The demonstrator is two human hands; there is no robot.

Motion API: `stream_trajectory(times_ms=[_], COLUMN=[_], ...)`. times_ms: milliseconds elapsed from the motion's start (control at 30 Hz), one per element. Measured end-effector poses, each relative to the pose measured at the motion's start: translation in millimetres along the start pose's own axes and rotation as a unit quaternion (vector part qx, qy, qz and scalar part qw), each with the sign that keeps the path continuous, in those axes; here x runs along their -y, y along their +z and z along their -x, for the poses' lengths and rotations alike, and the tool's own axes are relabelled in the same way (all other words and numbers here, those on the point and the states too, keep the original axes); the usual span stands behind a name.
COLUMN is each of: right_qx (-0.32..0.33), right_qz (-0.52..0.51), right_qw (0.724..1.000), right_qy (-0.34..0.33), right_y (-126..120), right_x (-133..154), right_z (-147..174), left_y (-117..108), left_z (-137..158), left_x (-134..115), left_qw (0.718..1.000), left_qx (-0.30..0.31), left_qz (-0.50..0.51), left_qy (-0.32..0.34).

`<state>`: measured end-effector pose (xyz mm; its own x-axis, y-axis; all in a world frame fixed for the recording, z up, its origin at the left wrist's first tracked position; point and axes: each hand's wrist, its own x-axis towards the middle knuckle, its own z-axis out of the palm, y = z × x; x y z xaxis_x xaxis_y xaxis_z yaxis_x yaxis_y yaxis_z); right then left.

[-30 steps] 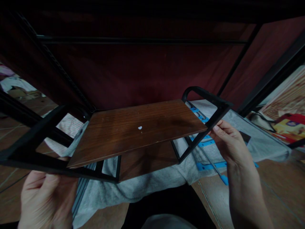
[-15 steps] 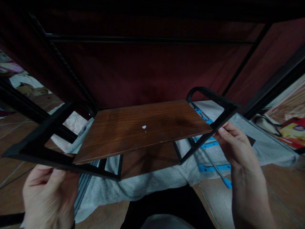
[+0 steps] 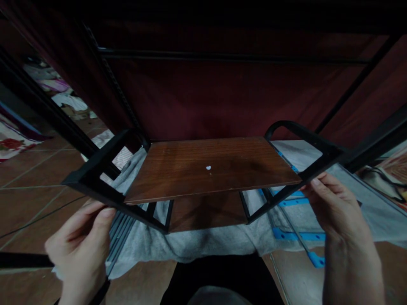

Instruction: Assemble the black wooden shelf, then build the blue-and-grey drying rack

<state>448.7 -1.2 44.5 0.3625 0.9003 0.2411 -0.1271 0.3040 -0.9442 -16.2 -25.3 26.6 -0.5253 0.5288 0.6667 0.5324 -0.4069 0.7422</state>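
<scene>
A small shelf with a brown wood-grain upper board [image 3: 178,169] sits between my hands. Its black side frames stand at the left [image 3: 95,173] and right [image 3: 318,163] ends. Below the upper board lies a second brown board [image 3: 206,212]. My left hand [image 3: 82,241] is closed on the left frame near the board's front corner, thumb on top. With thumb and fingers, my right hand [image 3: 340,207] pinches the right frame beside the opposite corner. A small white mark [image 3: 208,167] shows on the upper board.
Behind the shelf rises a dark red panel [image 3: 210,97] with black bars. Grey cloth [image 3: 203,243] spreads underneath. Blue-ended metal rods [image 3: 299,235] lie at right, and grey slats [image 3: 122,237] at left. Several cloths [image 3: 68,99] lie farther left on the tiled floor [image 3: 34,173].
The shelf's left end has come up, so the upper board looks more level. My view has swung somewhat left, and both hands still hold the frames.
</scene>
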Motion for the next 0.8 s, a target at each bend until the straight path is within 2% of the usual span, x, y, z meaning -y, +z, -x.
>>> stream_trajectory(times_ms=[233,367,500,633,800], right_qx=[-0.022,-0.021,-0.005,0.014,0.023], right_qz=[0.004,0.003,0.013,0.015,0.015], right_qw=[0.999,0.999,1.000,1.000,1.000], right_qy=[0.022,0.027,0.024,0.020,0.008], right_y=[-0.3,-2.1,-4.4,-5.2,-3.8], right_x=[1.9,0.5,-0.4,-1.3,-0.6], right_z=[-0.2,-1.8,-2.3,-2.5,-2.2], left_y=[-9.0,-11.4,-9.6,-7.7,-3.9], left_z=[-2.6,-4.1,-5.2,-3.6,1.2], left_x=[0.7,-1.9,-5.5,-6.9,0.3], left_qw=[0.976,0.957,0.950,0.958,0.994], left_qx=[0.073,0.122,0.114,0.113,0.031], left_qz=[-0.094,-0.141,-0.142,-0.137,-0.068], left_qy=[0.183,0.221,0.255,0.226,0.080])
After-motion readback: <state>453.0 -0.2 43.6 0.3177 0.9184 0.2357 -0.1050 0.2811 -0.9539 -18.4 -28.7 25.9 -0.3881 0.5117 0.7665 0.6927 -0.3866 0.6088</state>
